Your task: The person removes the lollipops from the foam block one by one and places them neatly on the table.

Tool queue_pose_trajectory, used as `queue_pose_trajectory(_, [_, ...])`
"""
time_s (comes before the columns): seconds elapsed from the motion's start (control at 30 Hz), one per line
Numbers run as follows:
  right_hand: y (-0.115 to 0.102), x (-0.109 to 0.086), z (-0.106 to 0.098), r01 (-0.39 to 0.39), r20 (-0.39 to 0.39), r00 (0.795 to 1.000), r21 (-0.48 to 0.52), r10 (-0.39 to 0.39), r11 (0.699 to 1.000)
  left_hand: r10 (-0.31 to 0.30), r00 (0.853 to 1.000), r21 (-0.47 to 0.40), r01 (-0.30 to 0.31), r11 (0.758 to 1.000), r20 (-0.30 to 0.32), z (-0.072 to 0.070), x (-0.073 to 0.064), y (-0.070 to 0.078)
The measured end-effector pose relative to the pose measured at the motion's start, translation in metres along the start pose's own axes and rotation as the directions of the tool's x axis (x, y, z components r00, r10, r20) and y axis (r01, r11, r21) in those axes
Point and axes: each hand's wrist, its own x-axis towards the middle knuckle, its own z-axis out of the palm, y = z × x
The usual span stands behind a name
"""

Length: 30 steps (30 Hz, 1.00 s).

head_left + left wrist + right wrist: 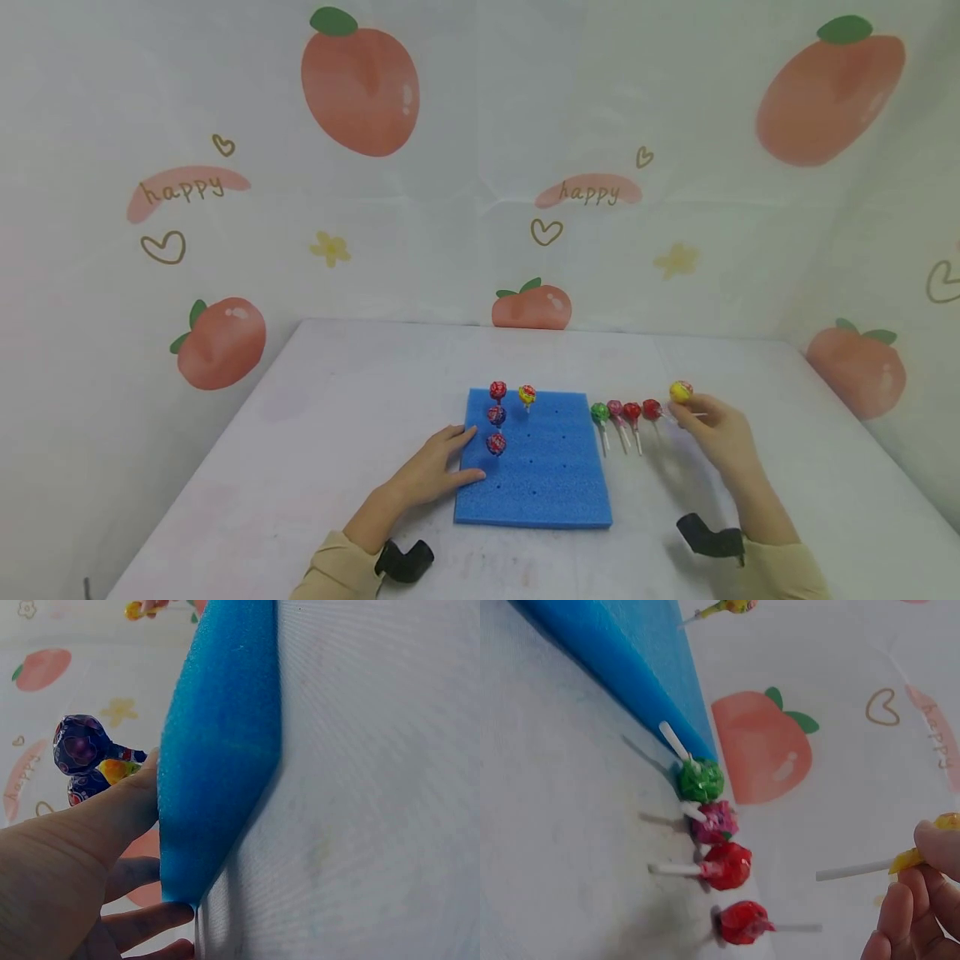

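Observation:
My right hand (720, 433) pinches a yellow lollipop (681, 391) just below its wrapped head, above the right side of the table. In the right wrist view its white stick points away from the fingers. My left hand (431, 468) rests against the left edge of a blue foam block (551, 500), thumb and fingers spread and touching it. Three red or dark-wrapped lollipops (496, 444) stand in the block's left column. Another yellow lollipop (527, 394) is upright beside the rearmost one. Small holes dot the remaining foam surface.
Right of the block, a green lollipop (600, 412), a pink lollipop (616, 408) and two red lollipops (632, 411) lie in a row on the white table (315, 400). A white cloth backdrop (450, 233) with fruit prints hangs behind the table.

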Motion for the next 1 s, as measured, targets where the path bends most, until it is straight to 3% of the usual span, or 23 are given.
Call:
queue_pose_trajectory(0.43, [0.017, 0.004, -0.014, -0.109, 0.01, 0.994, 0.022, 0.109, 0.994, -0.006, 1.0, 0.008, 0.006, 1.0, 0.007, 0.0, 0.0, -0.001])
queue_pose_trajectory(0.63, [0.026, 0.007, -0.014, -0.172, 0.073, 0.983, 0.006, 0.171, 0.985, -0.001, 1.0, 0.005, 0.001, 1.0, 0.005, 0.001, 0.0, -0.001])
queue_pose_trajectory(1.0, [0.043, 0.014, -0.008, -0.145, 0.119, 0.982, -0.024, 0.147, 0.989, -0.013, 1.0, 0.003, 0.013, 1.0, 0.006, 0.002, 0.002, -0.002])
